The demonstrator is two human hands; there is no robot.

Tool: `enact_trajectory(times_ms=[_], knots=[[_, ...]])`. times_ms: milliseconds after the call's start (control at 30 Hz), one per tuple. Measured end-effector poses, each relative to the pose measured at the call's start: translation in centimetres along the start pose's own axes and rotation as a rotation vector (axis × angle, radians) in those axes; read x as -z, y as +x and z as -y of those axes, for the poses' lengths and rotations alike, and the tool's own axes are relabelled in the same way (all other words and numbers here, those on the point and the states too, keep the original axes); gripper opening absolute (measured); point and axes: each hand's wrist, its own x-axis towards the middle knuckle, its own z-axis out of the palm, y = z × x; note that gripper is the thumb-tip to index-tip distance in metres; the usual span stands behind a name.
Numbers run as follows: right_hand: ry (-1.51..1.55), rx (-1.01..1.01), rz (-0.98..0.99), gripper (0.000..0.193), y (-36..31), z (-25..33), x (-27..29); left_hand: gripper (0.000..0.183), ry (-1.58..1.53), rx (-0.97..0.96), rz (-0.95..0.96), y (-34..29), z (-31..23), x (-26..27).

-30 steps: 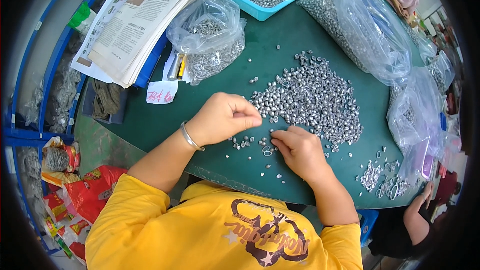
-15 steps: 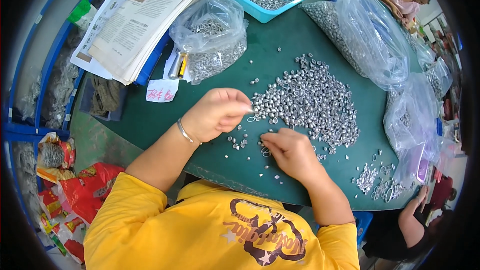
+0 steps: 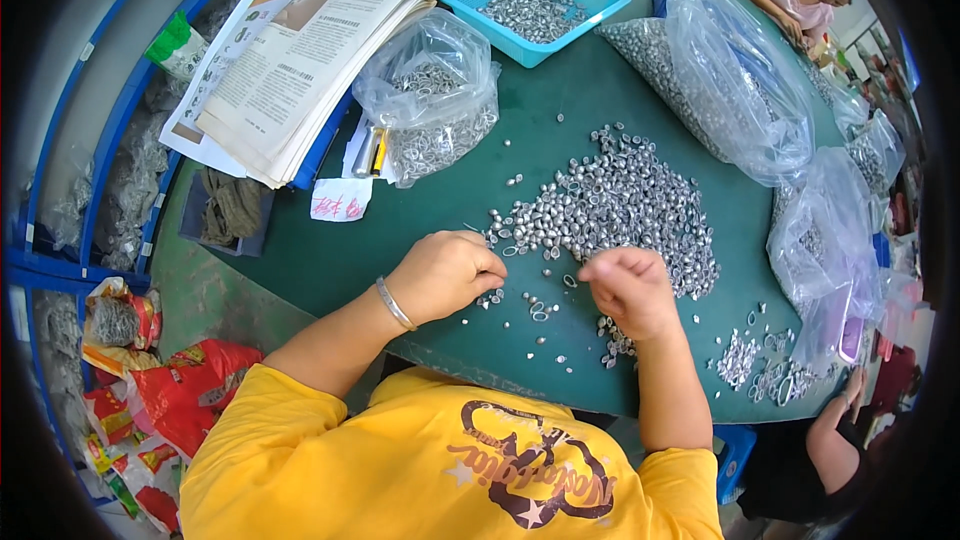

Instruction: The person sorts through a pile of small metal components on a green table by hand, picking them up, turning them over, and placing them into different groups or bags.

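Note:
My left hand [image 3: 448,275], with a metal bangle [image 3: 394,304] at the wrist, hangs low over the green table. Its thumb and fingers are pinched beside several small metal pieces [image 3: 491,297]; whatever they hold is too small to make out. At the near edge of the large pile of small silver-grey metal pieces [image 3: 610,202] is my right hand [image 3: 632,292], its fingers curled and its contents hidden. Between the hands lie a few oval rings [image 3: 540,311] and loose bits. More pieces [image 3: 614,338] lie beside the right wrist.
A blue basket [image 3: 480,36] of metal parts stands at the back. Clear bags of parts [image 3: 440,145] [image 3: 745,90] flank the pile. Newspapers [image 3: 305,70] lie far left. Rings and bits [image 3: 775,377] are heaped near right. Another person [image 3: 795,0] sits far right.
My left hand has come nearer, away from the pile's left edge. My right hand has moved right, uncovering small rings and bits on the table. The view has shifted slightly.

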Motion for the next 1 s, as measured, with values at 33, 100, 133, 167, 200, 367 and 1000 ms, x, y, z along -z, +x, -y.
enact_trajectory(times_ms=[33, 100, 133, 167, 200, 367, 1000], knots=[[-0.334, 0.193, -0.031, 0.011, 0.2, -0.8, -0.7, 0.008, 0.086, -0.013, -0.001, -0.2, 0.1, -0.3], [-0.861, 0.297, -0.013, 0.009, 0.2, -1.1, -2.5, 0.007, 0.185, -0.016, 0.005, -0.3, 0.0, -0.4], [-1.042, 0.411, 0.029, 0.008, 0.2, -1.2, -3.2, 0.007, 0.183, -0.014, 0.008, -0.3, 0.0, -0.5], [-1.189, 0.456, 0.001, 0.008, 0.1, -1.8, -3.6, 0.007, 0.197, -0.024, 0.003, -0.4, 0.1, -0.6], [-1.343, 0.502, -0.024, 0.008, 0.0, -2.3, -4.0, 0.008, 0.208, -0.036, -0.008, -0.4, 0.1, -0.7], [-1.489, 0.533, -0.02, 0.01, -0.1, -2.3, -4.2, 0.007, -0.134, 0.096, -0.061, -0.4, 0.3, -0.8], [-1.42, 0.701, -0.132, 0.005, 1.6, -2.0, -2.8, 0.008, 0.227, -0.042, -0.084, 0.6, 0.7, -1.0]])
